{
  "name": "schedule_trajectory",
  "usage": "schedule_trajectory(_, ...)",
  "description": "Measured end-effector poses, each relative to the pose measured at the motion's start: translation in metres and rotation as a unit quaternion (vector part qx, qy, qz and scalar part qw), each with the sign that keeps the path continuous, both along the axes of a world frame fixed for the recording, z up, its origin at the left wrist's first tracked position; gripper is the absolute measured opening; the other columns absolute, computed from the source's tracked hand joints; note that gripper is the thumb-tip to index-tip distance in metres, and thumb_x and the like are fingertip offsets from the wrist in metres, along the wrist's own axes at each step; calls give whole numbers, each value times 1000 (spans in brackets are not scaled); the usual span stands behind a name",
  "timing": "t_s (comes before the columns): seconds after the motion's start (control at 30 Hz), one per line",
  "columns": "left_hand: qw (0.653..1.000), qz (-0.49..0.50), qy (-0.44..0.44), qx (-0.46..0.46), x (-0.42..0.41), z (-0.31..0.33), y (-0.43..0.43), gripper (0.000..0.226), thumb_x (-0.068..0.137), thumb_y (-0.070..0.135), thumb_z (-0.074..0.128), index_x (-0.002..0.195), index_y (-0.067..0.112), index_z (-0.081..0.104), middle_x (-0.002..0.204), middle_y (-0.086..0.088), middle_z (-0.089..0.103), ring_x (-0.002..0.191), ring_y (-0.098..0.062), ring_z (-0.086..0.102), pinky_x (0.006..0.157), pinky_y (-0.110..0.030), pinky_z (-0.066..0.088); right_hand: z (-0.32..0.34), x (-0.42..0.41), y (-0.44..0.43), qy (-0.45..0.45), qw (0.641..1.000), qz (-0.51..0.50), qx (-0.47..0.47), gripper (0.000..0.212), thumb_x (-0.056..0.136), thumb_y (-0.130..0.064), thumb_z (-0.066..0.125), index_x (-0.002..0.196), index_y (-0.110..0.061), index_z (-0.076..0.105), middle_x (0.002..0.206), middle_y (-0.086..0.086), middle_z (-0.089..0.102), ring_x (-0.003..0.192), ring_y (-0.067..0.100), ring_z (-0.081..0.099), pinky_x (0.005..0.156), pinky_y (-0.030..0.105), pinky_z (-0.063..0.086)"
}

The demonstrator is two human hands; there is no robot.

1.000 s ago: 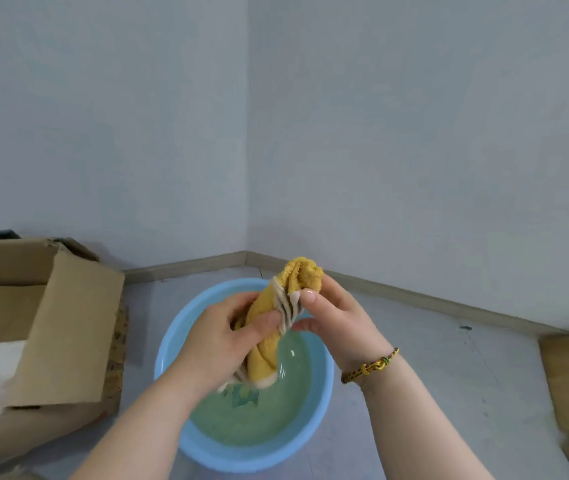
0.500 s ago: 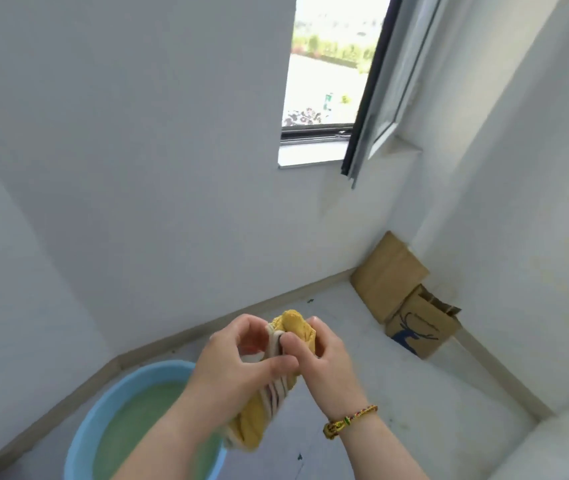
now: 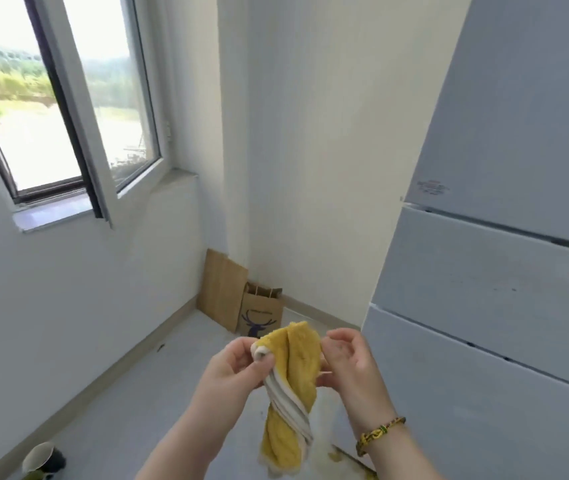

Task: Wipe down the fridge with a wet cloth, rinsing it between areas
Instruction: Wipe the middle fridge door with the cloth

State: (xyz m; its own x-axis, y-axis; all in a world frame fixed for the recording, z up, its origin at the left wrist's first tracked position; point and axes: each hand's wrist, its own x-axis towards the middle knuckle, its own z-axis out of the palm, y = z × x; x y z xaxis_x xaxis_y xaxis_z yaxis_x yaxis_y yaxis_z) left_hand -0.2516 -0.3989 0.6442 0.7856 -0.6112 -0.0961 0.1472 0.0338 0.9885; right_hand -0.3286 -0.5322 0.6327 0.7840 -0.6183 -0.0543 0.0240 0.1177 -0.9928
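Both hands grip the twisted cloth (image 3: pixel 297 375), left hand (image 3: pixel 238 370) pinching its top, right hand (image 3: pixel 350 363) its side; I judge the fridge (image 3: pixel 501 271) wiping comes next.

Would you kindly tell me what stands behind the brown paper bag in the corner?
A flat cardboard sheet leans on the wall behind and left of the paper bag. The bag covers the sheet's lower right edge; the wall's foot directly behind the bag is hidden.
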Motion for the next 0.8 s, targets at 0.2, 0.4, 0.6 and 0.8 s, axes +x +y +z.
schedule_trajectory(0.2,998,-32,-46,5,-44,0,-82,6,84,1,56,80,6,57,73,-7,57,73,-17,53,71,-27,45,-1,-61,-56,86,980,-37,-176,21,78,-34,66,76,-20,50,77,-5,52,69,4,48,59,10,43)
schedule_trajectory(0.4,995,-87,40,-19,-60,-7,-146,7,87,4,49,81,5,53,66,-4,59,61,-12,59,58,-21,55,-13,-93,-124,55,973,-216,-54,22,94,-14,47,74,-15,56,72,3,59,72,19,57,65,23,50)
schedule_trajectory(0.6,986,-124,98,-50,-46,-8,-193,13,91,7,44,88,5,56,65,-2,65,54,-9,64,49,-20,52,-9,-108,-161,30,970,-241,-14,23,93,-13,47,74,-13,59,68,1,58,65,13,53,57,20,45)
schedule_trajectory(0.8,969,-200,131,-55,-18,-6,-236,15,91,9,44,92,5,58,74,-6,68,67,-17,66,63,-28,55,-3,-85,-184,23,996,-53,63,56,48,-42,79,96,-18,65,99,2,71,93,14,66,76,24,53)
